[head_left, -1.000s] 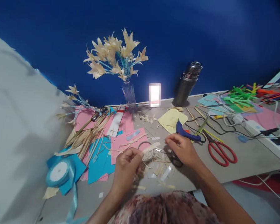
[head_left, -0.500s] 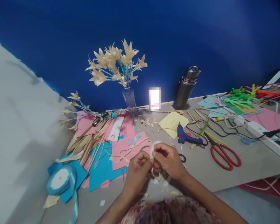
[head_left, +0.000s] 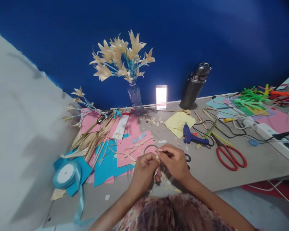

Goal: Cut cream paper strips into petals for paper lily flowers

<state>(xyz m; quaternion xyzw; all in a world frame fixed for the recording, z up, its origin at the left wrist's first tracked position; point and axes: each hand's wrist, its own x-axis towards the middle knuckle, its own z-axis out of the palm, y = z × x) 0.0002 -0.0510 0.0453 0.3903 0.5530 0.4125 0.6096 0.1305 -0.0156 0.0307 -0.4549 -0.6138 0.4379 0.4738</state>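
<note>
Pinching one strip (head_left: 158, 155), left hand (head_left: 145, 167) and right hand (head_left: 175, 161) meet near one glue gun (head_left: 189, 137).

hands (head_left: 146, 167): apart → together | pale strip (head_left: 158, 155): left-held → both-held

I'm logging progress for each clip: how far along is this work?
Looks done: the flowers stand in the vase. In hand: the left hand and right hand pinch a pale strip. Probably left: working that strip, perhaps the loose strips on the pink paper too; the glue gun lies untouched. How many more are wanted, I cannot tell.
</note>
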